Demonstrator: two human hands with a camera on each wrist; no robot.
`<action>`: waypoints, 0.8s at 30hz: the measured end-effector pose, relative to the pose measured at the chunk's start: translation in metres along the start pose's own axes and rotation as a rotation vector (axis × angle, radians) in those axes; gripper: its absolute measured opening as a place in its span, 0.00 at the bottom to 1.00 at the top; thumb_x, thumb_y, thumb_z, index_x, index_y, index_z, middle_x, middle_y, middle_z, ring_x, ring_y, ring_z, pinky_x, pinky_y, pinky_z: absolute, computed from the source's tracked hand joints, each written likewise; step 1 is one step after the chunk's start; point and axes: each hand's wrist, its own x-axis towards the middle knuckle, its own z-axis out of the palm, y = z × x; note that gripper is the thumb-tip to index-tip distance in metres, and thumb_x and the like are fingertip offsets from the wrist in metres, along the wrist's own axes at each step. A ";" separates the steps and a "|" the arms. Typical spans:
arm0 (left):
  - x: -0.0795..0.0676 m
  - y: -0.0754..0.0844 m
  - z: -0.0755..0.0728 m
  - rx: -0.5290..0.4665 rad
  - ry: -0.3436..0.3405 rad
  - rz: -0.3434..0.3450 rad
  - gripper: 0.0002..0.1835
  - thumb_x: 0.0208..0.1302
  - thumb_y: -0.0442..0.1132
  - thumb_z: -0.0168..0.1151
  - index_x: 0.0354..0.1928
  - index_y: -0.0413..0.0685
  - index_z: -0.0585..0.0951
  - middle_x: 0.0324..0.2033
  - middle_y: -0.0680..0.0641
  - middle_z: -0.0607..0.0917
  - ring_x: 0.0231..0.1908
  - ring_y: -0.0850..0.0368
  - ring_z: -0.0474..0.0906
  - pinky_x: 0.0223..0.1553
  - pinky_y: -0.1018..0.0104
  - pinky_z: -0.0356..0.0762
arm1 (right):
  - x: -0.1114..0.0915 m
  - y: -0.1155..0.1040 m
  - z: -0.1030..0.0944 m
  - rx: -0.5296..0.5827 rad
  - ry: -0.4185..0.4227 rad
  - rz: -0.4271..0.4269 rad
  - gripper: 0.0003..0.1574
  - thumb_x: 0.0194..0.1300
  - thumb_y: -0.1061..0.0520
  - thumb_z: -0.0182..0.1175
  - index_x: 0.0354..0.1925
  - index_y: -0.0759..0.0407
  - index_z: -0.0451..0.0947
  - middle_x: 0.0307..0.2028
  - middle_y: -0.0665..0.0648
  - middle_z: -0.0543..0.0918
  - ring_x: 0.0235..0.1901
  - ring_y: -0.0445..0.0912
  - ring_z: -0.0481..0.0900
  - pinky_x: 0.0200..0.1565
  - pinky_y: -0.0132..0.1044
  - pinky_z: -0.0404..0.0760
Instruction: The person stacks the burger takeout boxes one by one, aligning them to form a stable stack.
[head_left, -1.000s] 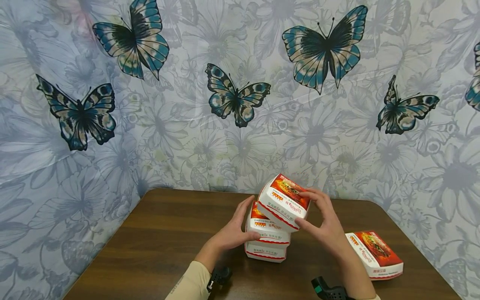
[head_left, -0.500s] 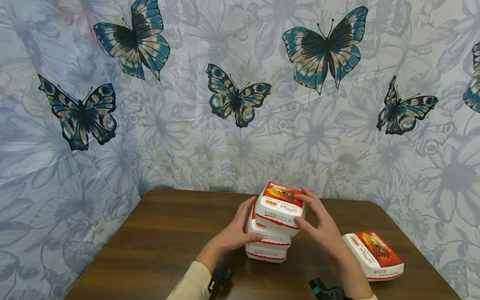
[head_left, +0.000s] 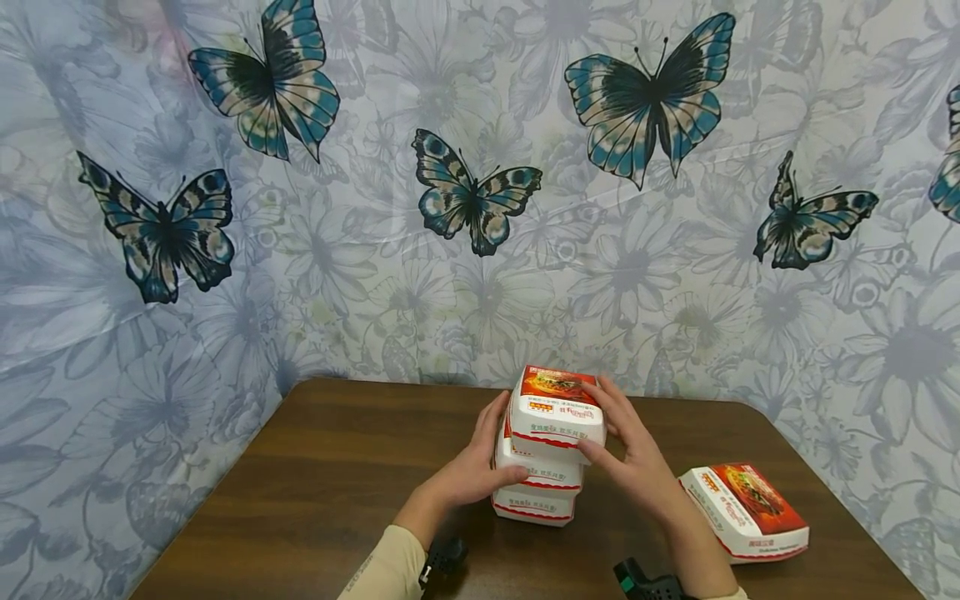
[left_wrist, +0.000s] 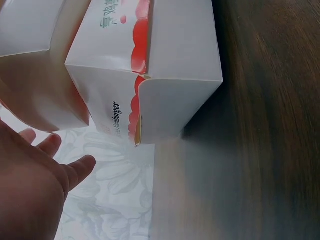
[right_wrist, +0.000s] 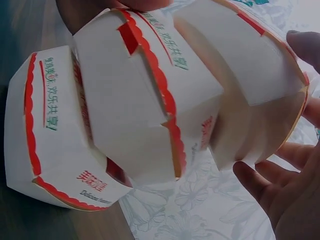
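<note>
Three white-and-red paper burger boxes are stacked on the table. My right hand (head_left: 637, 458) grips the top box (head_left: 557, 427) at its right side, thumb at the front corner and fingers along the far edge. That box sits slightly askew over the middle box (right_wrist: 145, 95). With the thumb on its front and the fingers along its left side, my left hand (head_left: 468, 471) holds the middle box. Below is the bottom box (head_left: 532, 505), resting on the wood. The left wrist view shows spread fingers (left_wrist: 80, 167) beside the stack; that hand's thumb is hidden there.
A fourth burger box (head_left: 765, 500) lies to the right of my right forearm, picture side up. The brown wooden table (head_left: 315, 467) extends to both sides. Behind it hangs a butterfly-patterned cloth (head_left: 480, 317).
The top box has come down and left from a tilted pose onto the middle box, now nearly level. My right hand moved with it; the left hand stayed almost still.
</note>
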 end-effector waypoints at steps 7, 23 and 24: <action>0.001 0.001 0.001 0.007 0.010 0.011 0.63 0.62 0.60 0.67 0.78 0.66 0.25 0.78 0.52 0.29 0.78 0.46 0.37 0.71 0.40 0.59 | 0.001 -0.004 0.010 -0.027 -0.014 -0.003 0.50 0.65 0.55 0.67 0.78 0.41 0.55 0.79 0.56 0.50 0.75 0.58 0.54 0.59 0.37 0.76; 0.002 0.001 0.003 -0.042 0.036 0.035 0.67 0.61 0.56 0.70 0.76 0.65 0.21 0.77 0.52 0.27 0.77 0.47 0.44 0.71 0.42 0.58 | 0.002 -0.008 0.021 -0.066 -0.003 -0.041 0.52 0.63 0.54 0.69 0.78 0.43 0.55 0.79 0.54 0.51 0.75 0.58 0.55 0.62 0.38 0.74; 0.002 0.001 0.003 -0.042 0.035 0.033 0.67 0.61 0.56 0.70 0.76 0.65 0.21 0.77 0.52 0.27 0.77 0.47 0.44 0.71 0.42 0.59 | 0.003 -0.008 0.021 -0.068 -0.003 -0.047 0.52 0.63 0.54 0.69 0.78 0.43 0.54 0.79 0.55 0.51 0.75 0.58 0.55 0.61 0.39 0.74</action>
